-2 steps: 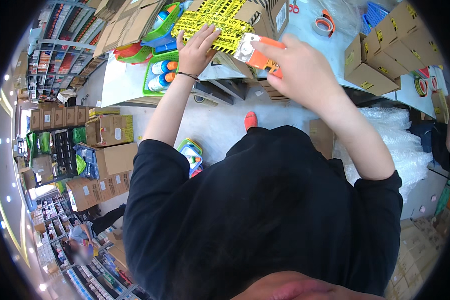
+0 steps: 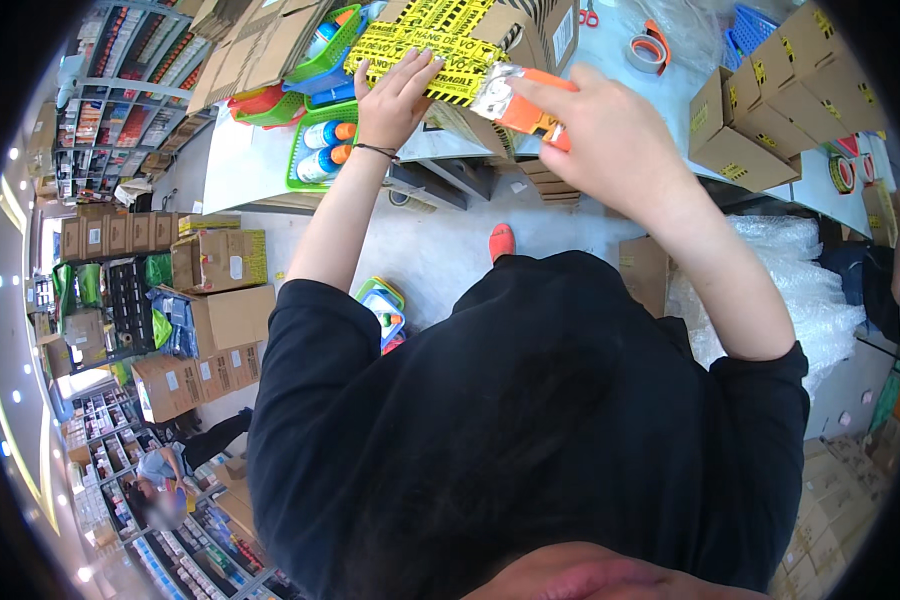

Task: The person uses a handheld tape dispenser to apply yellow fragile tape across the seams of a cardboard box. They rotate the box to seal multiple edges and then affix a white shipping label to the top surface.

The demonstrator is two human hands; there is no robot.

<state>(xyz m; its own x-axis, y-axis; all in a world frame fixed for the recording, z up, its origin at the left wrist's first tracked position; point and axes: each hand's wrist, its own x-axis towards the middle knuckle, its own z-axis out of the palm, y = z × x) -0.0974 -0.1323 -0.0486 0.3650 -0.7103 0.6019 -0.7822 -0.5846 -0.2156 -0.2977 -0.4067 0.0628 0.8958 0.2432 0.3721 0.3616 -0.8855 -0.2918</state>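
A cardboard box (image 2: 536,45) lies on the table, its top covered with strips of yellow-and-black warning tape (image 2: 440,28). My left hand (image 2: 395,105) rests flat on the taped top, fingers stretched out. At the box's right side, my right hand (image 2: 620,140) is wrapped round an orange tape dispenser (image 2: 530,105). The dispenser's front end touches or nearly touches the tape at the box's edge; I cannot tell which. The right hand hides part of its handle.
Left of the box, a green basket (image 2: 294,160) holds bottles with orange caps. On the table (image 2: 610,85) to the right lie tape rolls (image 2: 648,52) and red scissors (image 2: 589,14). Cardboard boxes (image 2: 740,130) stand farther right, above bubble wrap (image 2: 780,290). A person (image 2: 165,470) is at the shelves, lower left.
My right hand and the tape dispenser have shifted slightly to the right and toward me. My left hand stays flat on the box.
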